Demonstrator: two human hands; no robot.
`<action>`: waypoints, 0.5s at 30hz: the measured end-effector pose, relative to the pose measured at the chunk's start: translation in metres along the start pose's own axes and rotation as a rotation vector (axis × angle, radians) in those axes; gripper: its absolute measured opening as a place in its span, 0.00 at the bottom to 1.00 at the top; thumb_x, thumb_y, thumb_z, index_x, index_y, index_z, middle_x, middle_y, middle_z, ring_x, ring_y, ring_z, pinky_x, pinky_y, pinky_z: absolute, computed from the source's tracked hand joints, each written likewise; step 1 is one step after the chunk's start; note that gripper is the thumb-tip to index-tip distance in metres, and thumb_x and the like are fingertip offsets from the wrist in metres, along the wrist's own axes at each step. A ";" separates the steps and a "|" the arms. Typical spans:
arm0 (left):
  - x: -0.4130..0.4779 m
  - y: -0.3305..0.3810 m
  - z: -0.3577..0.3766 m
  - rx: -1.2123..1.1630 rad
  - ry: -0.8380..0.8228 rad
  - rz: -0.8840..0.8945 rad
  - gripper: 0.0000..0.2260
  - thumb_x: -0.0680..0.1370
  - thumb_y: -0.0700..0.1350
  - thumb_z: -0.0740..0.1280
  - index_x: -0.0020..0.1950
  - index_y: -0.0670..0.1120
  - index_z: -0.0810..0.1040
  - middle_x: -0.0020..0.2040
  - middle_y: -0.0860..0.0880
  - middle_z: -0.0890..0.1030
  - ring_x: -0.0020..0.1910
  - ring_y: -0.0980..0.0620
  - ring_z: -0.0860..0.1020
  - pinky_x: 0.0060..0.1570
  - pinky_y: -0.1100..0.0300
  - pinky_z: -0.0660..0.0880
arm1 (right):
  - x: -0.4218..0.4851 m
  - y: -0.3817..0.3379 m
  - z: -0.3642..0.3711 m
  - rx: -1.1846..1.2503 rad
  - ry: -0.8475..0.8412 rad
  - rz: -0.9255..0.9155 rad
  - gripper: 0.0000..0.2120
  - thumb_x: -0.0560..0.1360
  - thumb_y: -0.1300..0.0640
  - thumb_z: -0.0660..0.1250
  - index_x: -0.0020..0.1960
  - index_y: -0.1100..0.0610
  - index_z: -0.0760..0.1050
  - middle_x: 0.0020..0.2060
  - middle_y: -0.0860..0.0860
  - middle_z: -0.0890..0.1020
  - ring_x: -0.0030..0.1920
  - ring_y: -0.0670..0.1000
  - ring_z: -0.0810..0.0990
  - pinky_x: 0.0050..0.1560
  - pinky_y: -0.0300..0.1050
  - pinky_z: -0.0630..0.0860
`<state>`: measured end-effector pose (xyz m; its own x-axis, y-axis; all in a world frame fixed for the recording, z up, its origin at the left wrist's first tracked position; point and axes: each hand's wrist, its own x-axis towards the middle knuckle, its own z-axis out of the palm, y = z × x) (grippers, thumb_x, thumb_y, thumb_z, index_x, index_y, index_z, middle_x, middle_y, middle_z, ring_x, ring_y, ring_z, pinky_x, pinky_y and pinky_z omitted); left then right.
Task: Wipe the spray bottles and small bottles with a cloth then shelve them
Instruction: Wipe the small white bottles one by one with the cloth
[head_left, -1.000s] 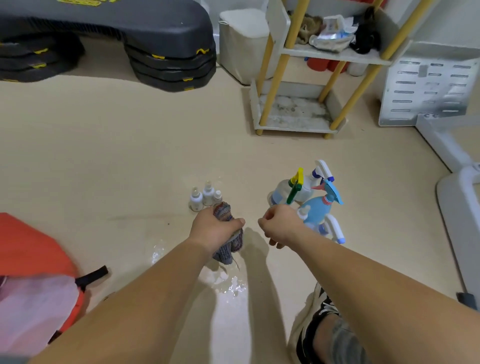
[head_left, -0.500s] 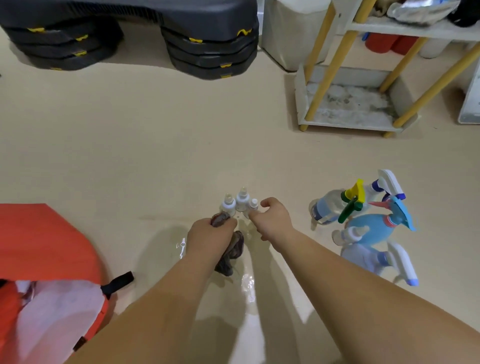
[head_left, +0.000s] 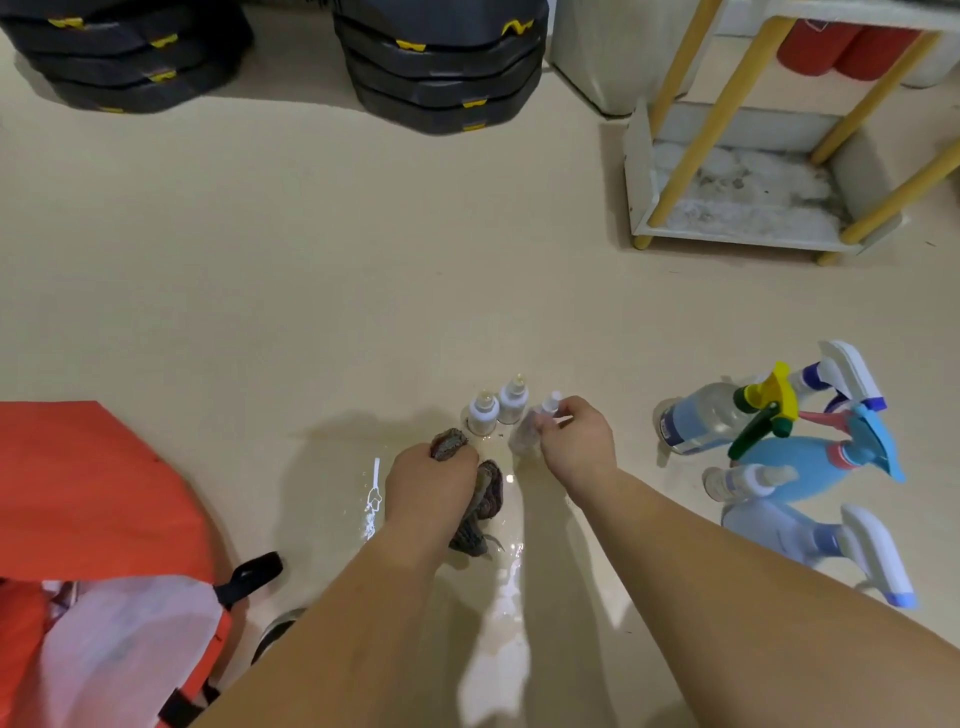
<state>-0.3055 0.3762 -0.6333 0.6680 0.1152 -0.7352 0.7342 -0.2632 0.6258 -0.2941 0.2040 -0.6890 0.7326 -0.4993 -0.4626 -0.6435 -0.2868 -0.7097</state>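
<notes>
Now small bottle (head_left: 540, 421) inside right grip (head_left: 574, 447).

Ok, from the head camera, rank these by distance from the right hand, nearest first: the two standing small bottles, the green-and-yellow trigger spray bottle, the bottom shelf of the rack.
1. The two standing small bottles, just left of the right hand, too close together to rank separately.
2. The green-and-yellow trigger spray bottle, lying on the floor to its right.
3. The bottom shelf, far ahead and to the right.
</notes>
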 end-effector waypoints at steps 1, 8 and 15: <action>-0.002 0.000 -0.002 -0.009 0.007 0.000 0.08 0.66 0.49 0.65 0.32 0.47 0.70 0.32 0.45 0.70 0.32 0.45 0.69 0.39 0.32 0.82 | -0.002 0.002 -0.003 0.003 0.014 -0.005 0.07 0.81 0.54 0.68 0.48 0.55 0.72 0.37 0.50 0.76 0.34 0.48 0.74 0.34 0.41 0.69; -0.027 0.021 -0.003 -0.098 0.008 -0.043 0.07 0.72 0.47 0.62 0.38 0.45 0.73 0.36 0.44 0.75 0.35 0.46 0.74 0.43 0.48 0.82 | -0.027 0.000 -0.031 0.237 0.027 0.042 0.11 0.78 0.54 0.70 0.43 0.56 0.69 0.38 0.51 0.73 0.37 0.53 0.72 0.41 0.48 0.76; -0.098 0.060 0.009 -0.330 -0.164 -0.109 0.07 0.75 0.44 0.66 0.47 0.42 0.79 0.48 0.40 0.83 0.45 0.42 0.78 0.47 0.55 0.76 | -0.070 -0.050 -0.090 0.361 -0.188 0.035 0.04 0.79 0.58 0.67 0.47 0.57 0.73 0.42 0.55 0.80 0.42 0.54 0.83 0.50 0.55 0.84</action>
<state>-0.3280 0.3403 -0.5265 0.5748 -0.0364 -0.8175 0.8176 0.0681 0.5718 -0.3336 0.1799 -0.5733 0.7611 -0.3361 -0.5547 -0.5738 0.0499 -0.8175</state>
